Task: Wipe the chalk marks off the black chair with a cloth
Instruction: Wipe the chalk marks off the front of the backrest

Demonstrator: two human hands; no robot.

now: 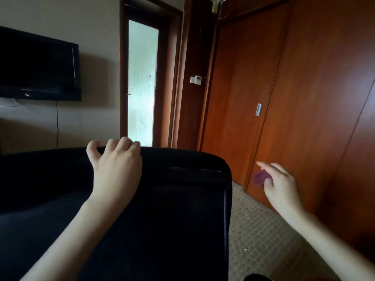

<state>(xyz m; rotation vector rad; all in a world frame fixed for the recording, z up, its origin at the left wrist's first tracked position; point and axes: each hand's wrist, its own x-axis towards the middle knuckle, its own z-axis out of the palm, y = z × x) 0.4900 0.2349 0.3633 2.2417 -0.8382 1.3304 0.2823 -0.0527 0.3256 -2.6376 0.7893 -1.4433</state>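
Head view: the black chair [172,220] is filling the lower left and middle of the frame, its back turned toward the camera and standing on patterned carpet [259,230]. The left hand [115,165] is gripping the top edge of the chair back, fingers curling over the far side and the thumb hooking the rim to their left. A thin pale line is showing just under the top edge further right; whether it is chalk or a seam catching light cannot be told. The right hand [278,185] is hanging in the air to the right of the chair, clear of it and well apart from the left hand, index finger reaching out. A purple cloth [259,177] is showing as a blurred patch at its fingertips; whether the fingers are pinching it cannot be told. Behind, a dark television [38,65] is hanging on the pale wall with a cable [57,122] trailing below it. A frosted glass door [142,84] is glowing at centre, a small white control panel [196,79] sitting to its right. A wooden sliding door [243,98] with a metal pull [258,109] is taking up the right side.
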